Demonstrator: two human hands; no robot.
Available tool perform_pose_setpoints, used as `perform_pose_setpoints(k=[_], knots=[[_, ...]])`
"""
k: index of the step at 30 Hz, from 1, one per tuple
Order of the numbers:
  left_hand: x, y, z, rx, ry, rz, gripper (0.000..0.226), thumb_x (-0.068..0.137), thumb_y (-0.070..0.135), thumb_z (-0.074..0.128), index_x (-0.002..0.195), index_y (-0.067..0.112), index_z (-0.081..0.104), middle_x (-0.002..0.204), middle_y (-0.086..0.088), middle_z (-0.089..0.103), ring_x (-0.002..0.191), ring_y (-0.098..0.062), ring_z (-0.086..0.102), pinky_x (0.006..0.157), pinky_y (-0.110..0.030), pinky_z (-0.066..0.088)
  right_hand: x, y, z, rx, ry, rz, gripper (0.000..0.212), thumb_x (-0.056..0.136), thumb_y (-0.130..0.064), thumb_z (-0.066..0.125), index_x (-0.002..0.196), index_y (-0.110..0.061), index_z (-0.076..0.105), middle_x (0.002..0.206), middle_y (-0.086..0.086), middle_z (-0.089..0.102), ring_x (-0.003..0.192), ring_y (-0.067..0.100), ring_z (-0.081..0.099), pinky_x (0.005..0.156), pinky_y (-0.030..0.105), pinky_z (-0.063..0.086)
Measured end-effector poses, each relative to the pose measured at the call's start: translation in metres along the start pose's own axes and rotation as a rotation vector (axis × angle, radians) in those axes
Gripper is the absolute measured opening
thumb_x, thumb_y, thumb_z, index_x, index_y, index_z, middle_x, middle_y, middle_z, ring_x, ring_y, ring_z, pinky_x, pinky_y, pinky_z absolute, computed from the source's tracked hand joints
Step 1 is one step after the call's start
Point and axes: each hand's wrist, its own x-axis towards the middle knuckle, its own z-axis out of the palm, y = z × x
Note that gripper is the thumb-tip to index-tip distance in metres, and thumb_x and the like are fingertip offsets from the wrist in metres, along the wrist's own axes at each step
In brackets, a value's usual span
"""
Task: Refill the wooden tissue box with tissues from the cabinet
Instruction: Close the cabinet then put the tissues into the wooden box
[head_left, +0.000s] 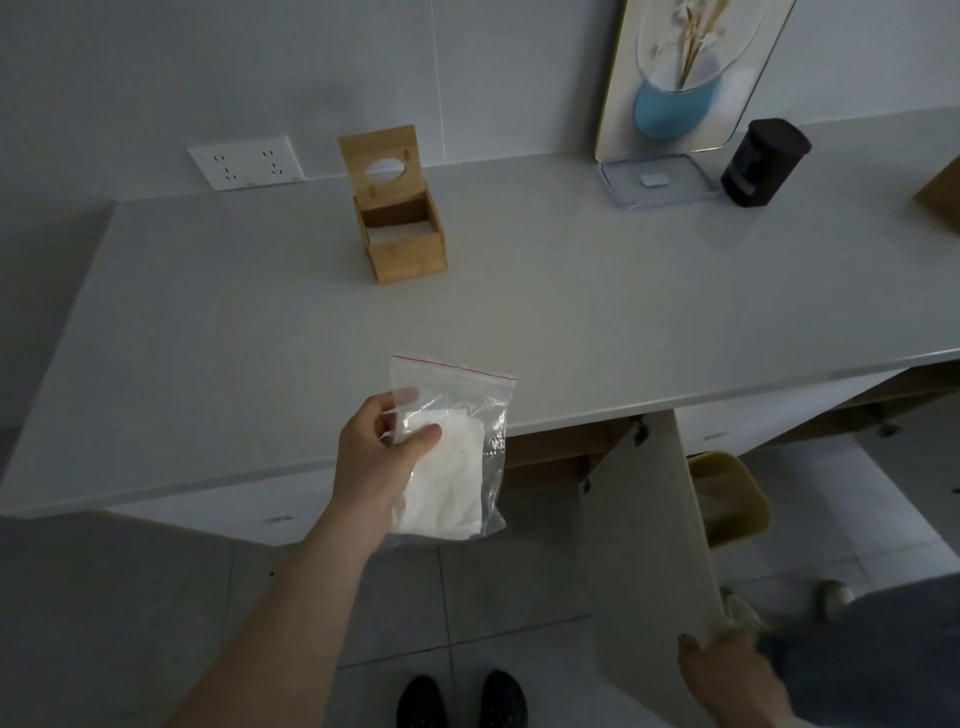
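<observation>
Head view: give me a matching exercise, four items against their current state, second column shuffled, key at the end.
Items:
1. wooden tissue box
2. zip bag of tissues
3. cabinet door
4. black canister

States:
A. swung open below the countertop, right hand at its edge
B. on the counter, lid raised
C. upright near the framed picture
D. held in the left hand

Pairs: 1-B, 2-D, 3-A, 4-C

The white countertop (519, 322) carries an open wooden tissue box (399, 221), a clear tray (657, 182) and a black canister (763, 163).
</observation>
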Motion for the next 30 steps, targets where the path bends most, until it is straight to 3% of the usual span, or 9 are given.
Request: perform_pose_setpoints(k=[2, 6, 8, 10, 13, 17, 19, 24, 30], knots=[[-0.001, 0.004, 0.001, -0.011, 0.003, 0.0, 0.042, 0.079, 0.009, 0.083, 0.104, 0.041, 0.071, 0.108, -0.004, 0.073, 0.096, -0.024, 0.072, 0.076, -0.032, 0.059, -0.017, -0.017, 0.019, -0.056, -0.073, 0.005, 0.048, 0.095, -0.041, 0.062, 0.125, -0.004, 0.057, 0.112, 0.015, 0.065, 0.111, 0.033, 0.066, 0.092, 0.036, 0.053], [0.003, 0.015, -0.006, -0.023, 0.012, 0.0, 0.041, 0.082, 0.012, 0.082, 0.104, 0.044, 0.069, 0.113, -0.001, 0.071, 0.099, -0.024, 0.07, 0.066, -0.027, 0.056, -0.044, -0.062, 0.054, 0.099, -0.269, -0.007, 0.051, 0.094, -0.043, 0.06, 0.127, -0.006, 0.052, 0.128, 0.016, 0.063, 0.117, 0.033, 0.063, 0.097, 0.038, 0.053], [0.006, 0.02, -0.013, -0.015, 0.026, -0.001, 0.04, 0.082, 0.015, 0.082, 0.104, 0.045, 0.068, 0.116, 0.002, 0.07, 0.1, -0.022, 0.069, 0.063, -0.025, 0.056, -0.052, -0.089, 0.07, 0.312, -0.382, -0.03, 0.044, 0.097, -0.03, 0.059, 0.13, -0.001, 0.054, 0.117, 0.02, 0.065, 0.103, 0.037, 0.066, 0.089, 0.046, 0.058], [0.009, 0.023, -0.02, -0.019, 0.054, 0.001, 0.04, 0.081, 0.015, 0.082, 0.105, 0.046, 0.069, 0.115, 0.002, 0.07, 0.099, -0.021, 0.07, 0.062, -0.022, 0.056, -0.062, -0.115, 0.077, 0.607, -0.518, -0.013, 0.033, 0.102, -0.015, 0.056, 0.131, 0.0, 0.056, 0.099, 0.018, 0.064, 0.086, 0.036, 0.067, 0.07, 0.044, 0.06], [0.014, 0.024, -0.033, -0.03, 0.103, 0.008, 0.041, 0.08, 0.014, 0.083, 0.101, 0.047, 0.071, 0.112, 0.002, 0.072, 0.097, -0.02, 0.071, 0.06, -0.018, 0.055, -0.07, -0.153, 0.073, 0.812, -0.66, -0.052, 0.027, 0.104, -0.013, 0.057, 0.13, -0.006, 0.056, 0.116, 0.017, 0.066, 0.1, 0.032, 0.07, 0.069, 0.04, 0.063], [0.02, 0.023, -0.046, -0.055, 0.164, -0.002, 0.043, 0.08, 0.011, 0.082, 0.098, 0.048, 0.072, 0.108, 0.001, 0.072, 0.093, -0.019, 0.069, 0.053, -0.011, 0.051, -0.068, -0.181, 0.06, 0.963, -0.757, -0.041, 0.003, 0.102, -0.009, 0.058, 0.103, -0.01, 0.056, 0.121, 0.025, 0.065, 0.107, 0.035, 0.07, 0.088, 0.054, 0.061], [0.021, 0.024, -0.048, -0.069, 0.18, -0.012, 0.043, 0.08, 0.009, 0.081, 0.1, 0.047, 0.072, 0.109, 0.0, 0.073, 0.094, -0.02, 0.07, 0.055, -0.015, 0.053, -0.062, -0.188, 0.058, 1.008, -0.791, -0.007, 0.005, 0.102, -0.008, 0.059, 0.101, -0.011, 0.054, 0.121, 0.027, 0.065, 0.108, 0.037, 0.07, 0.09, 0.057, 0.06], [0.023, 0.032, -0.045, -0.096, 0.185, -0.027, 0.041, 0.082, 0.008, 0.08, 0.102, 0.044, 0.072, 0.113, -0.001, 0.071, 0.099, -0.023, 0.07, 0.054, -0.014, 0.054, -0.058, -0.208, 0.061, 1.065, -0.861, 0.003, 0.005, 0.102, -0.009, 0.057, 0.104, -0.004, 0.059, 0.12, 0.024, 0.063, 0.109, 0.037, 0.068, 0.07, 0.05, 0.063], [0.028, 0.051, -0.044, -0.096, 0.211, 0.013, 0.041, 0.082, 0.007, 0.08, 0.103, 0.041, 0.072, 0.11, 0.003, 0.072, 0.096, -0.018, 0.07, 0.068, -0.019, 0.051, -0.052, -0.228, 0.059, 1.095, -0.859, -0.002, 0.01, 0.101, -0.008, 0.056, 0.094, -0.004, 0.062, 0.108, 0.019, 0.065, 0.106, 0.032, 0.068, 0.064, 0.047, 0.064]])
